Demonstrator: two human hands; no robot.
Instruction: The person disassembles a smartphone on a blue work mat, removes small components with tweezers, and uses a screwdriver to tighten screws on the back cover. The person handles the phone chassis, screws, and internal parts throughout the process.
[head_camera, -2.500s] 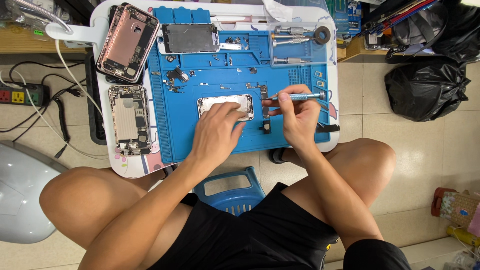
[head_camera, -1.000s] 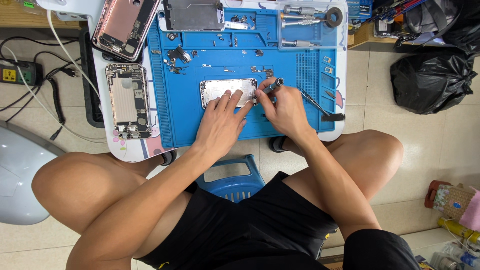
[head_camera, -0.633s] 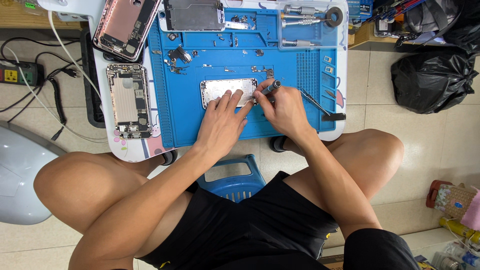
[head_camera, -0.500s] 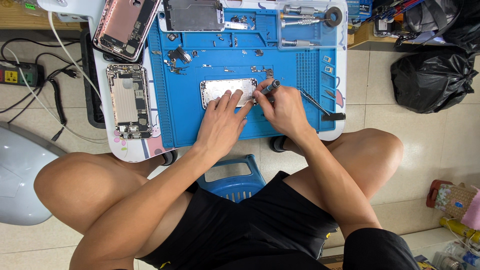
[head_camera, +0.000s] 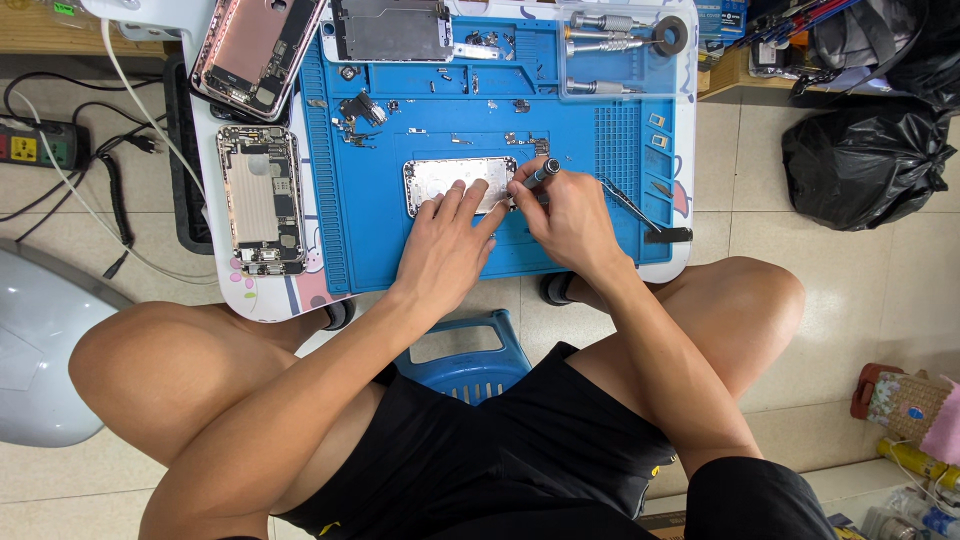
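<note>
A silver metal phone plate (head_camera: 445, 177) lies on the blue repair mat (head_camera: 560, 120). My left hand (head_camera: 445, 245) lies flat with its fingers spread on the plate's lower right part and holds it down. My right hand (head_camera: 570, 215) grips a small dark screwdriver (head_camera: 543, 173) almost upright, with its tip at the plate's right edge. Small screws and phone parts (head_camera: 360, 108) are scattered on the mat above the plate.
Two opened phone bodies (head_camera: 262, 195) (head_camera: 255, 45) lie on the white table's left side, and a third (head_camera: 390, 28) at the top. Tweezers (head_camera: 630, 205) rest right of my hand; a clear tray holds spare screwdrivers (head_camera: 610, 45). A black bag (head_camera: 865, 160) sits on the floor right, a power strip (head_camera: 35, 148) left.
My right hand turned the screwdriver from lying sideways to standing upright and brought it in to the plate's right edge. My left hand stayed on the plate.
</note>
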